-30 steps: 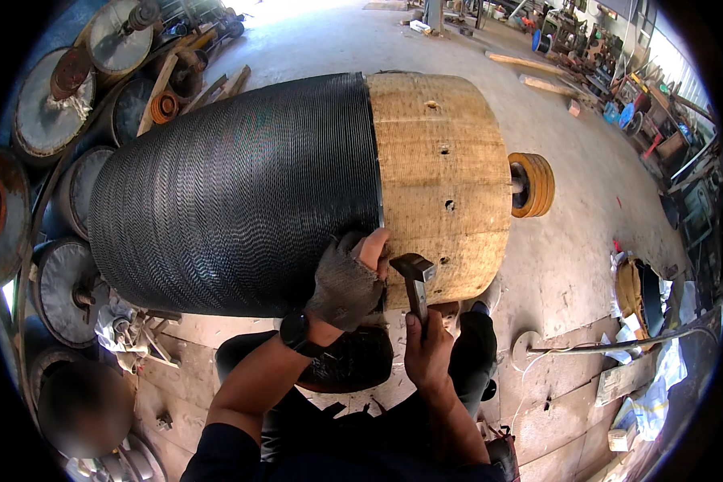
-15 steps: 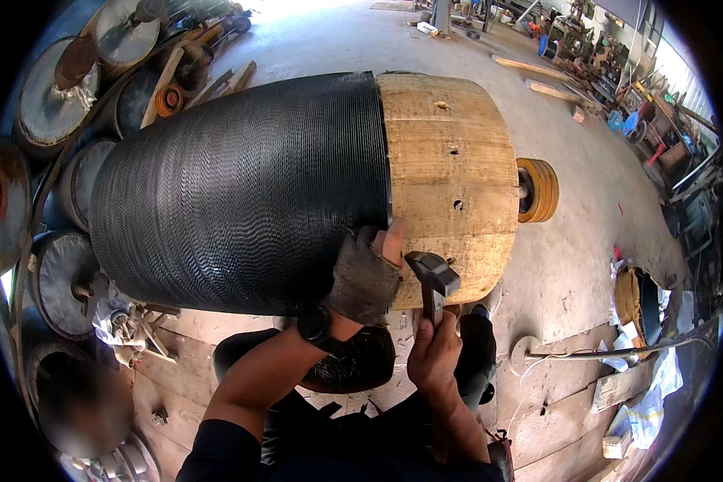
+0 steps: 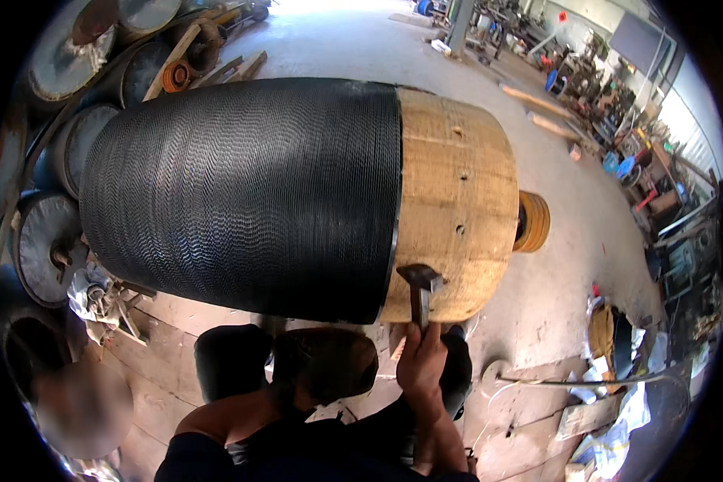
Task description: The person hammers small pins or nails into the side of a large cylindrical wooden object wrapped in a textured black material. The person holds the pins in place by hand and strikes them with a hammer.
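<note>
Big drum (image 3: pixel 313 201) is lying crosswise in front of me, just beyond my knees. It is looking very heavy and rigid; I'm judging it as something to steady by its rim, not lift. Black ridged covering (image 3: pixel 233 193) is wrapping most of it, probably stiff and maybe slippery, so a flat palm is suiting it best. Pale wooden band (image 3: pixel 434 201) is showing bare at the right end, likely hard and better for grip. Dark block (image 3: pixel 325 361) is standing between my knees. Yellow grooved wheel (image 3: pixel 536 222) is sticking out past the band. My left hand is blending into the dark by the block; I can't tell its fingers. Hammer (image 3: pixel 421 296) is sitting over the band's near side, contact unclear; likely head-heavy, so low on the handle is the right hold. My right hand (image 3: pixel 423 361) is closing round that handle. Small holes (image 3: pixel 460 230) are dotting the band.
</note>
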Demonstrator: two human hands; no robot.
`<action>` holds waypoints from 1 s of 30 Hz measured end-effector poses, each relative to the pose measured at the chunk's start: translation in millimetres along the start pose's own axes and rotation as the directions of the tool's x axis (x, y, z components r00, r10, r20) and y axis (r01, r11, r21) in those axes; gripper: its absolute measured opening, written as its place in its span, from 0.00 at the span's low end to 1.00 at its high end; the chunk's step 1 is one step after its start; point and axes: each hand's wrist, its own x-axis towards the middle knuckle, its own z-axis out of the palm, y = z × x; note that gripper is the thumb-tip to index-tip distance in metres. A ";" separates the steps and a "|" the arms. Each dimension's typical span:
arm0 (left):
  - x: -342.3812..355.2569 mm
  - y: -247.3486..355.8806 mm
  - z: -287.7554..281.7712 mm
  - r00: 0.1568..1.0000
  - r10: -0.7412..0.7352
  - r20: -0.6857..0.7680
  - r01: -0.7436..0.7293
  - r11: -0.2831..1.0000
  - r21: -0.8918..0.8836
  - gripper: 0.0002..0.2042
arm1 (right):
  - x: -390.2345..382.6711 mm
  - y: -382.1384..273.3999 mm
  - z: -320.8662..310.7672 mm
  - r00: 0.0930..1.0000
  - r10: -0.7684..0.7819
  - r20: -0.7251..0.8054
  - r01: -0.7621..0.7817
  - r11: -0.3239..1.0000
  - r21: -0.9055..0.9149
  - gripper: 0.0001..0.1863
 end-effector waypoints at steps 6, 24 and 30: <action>-21.2 0.9 36.5 0.983 0.062 0.171 -0.075 0.995 0.071 0.11 | -18.5 21.2 10.5 0.984 -0.094 -0.151 0.117 0.982 0.148 0.12; -4.6 12.4 10.6 0.990 0.119 0.074 -0.139 0.914 0.382 0.08 | -20.3 -18.1 1.6 0.991 -0.034 -0.126 0.051 0.990 0.132 0.16; -5.5 0.9 14.4 0.954 0.298 -0.014 -0.277 0.902 0.333 0.09 | -4.7 -4.0 14.6 0.998 -0.026 -0.062 0.007 0.958 -0.286 0.13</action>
